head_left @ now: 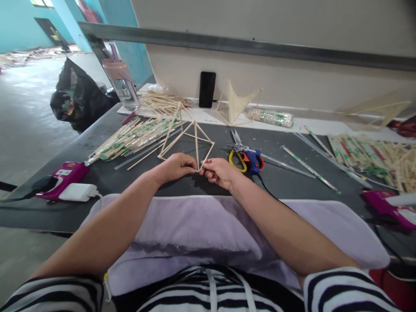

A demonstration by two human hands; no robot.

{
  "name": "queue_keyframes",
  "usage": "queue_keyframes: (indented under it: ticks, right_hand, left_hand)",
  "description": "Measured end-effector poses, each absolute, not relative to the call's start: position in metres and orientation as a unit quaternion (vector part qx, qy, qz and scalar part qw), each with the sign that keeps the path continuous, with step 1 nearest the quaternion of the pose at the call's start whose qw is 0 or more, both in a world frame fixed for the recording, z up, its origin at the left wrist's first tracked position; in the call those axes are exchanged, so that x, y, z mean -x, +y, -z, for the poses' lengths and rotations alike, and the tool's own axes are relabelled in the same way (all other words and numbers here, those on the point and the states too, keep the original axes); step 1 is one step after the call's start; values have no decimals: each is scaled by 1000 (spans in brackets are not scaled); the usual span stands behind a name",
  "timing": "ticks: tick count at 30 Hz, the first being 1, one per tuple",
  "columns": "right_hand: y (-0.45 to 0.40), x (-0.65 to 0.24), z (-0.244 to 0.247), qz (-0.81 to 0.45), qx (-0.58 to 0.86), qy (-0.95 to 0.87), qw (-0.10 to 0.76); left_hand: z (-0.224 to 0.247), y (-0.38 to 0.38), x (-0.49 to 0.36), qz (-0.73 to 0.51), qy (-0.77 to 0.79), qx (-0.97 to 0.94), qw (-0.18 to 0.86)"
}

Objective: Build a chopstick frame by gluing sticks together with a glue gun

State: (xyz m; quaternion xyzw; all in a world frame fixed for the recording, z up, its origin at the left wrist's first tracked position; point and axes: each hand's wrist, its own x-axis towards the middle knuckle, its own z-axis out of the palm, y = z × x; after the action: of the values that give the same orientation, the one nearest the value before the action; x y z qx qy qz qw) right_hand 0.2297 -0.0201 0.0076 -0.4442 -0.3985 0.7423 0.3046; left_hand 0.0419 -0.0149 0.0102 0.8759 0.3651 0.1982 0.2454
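left hand (177,167) and right hand (218,171): fingers pinched closed on near bottom corner of pale wooden-stick frame (196,143). frame's mid-table, just beyond lilac cloth towel (195,216) along dark grey tabletop's (302,188) near edge. narrow gap right to blue-orange glue gun (252,161). clear plastic sleeves (139,134) hold sticks; pink-lidded clear bottle (125,89) back left, fill unclear.

The person wears a black-and-white striped top (182,301) with short sleeves (346,290) and two pale cords (212,289).
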Motion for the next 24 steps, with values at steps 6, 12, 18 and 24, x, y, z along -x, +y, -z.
queue_keyframes:
  ticks: [6,12,18,24]
  right_hand:
    - [-19,-240,-14,-659,508,-469,297]
    - [-17,-250,4,-232,462,-780,352]
    - [-9,-250,21,-191,312,-872,324]
    - [-1,-250,24,-207,270,-890,303]
  left_hand:
    - [-10,-14,-42,-207,376,-875,225]
    - [-10,-16,-42,-220,372,-874,222]
    - [-9,-16,-41,-228,373,-874,211]
    - [-7,-15,-41,-222,366,-879,210]
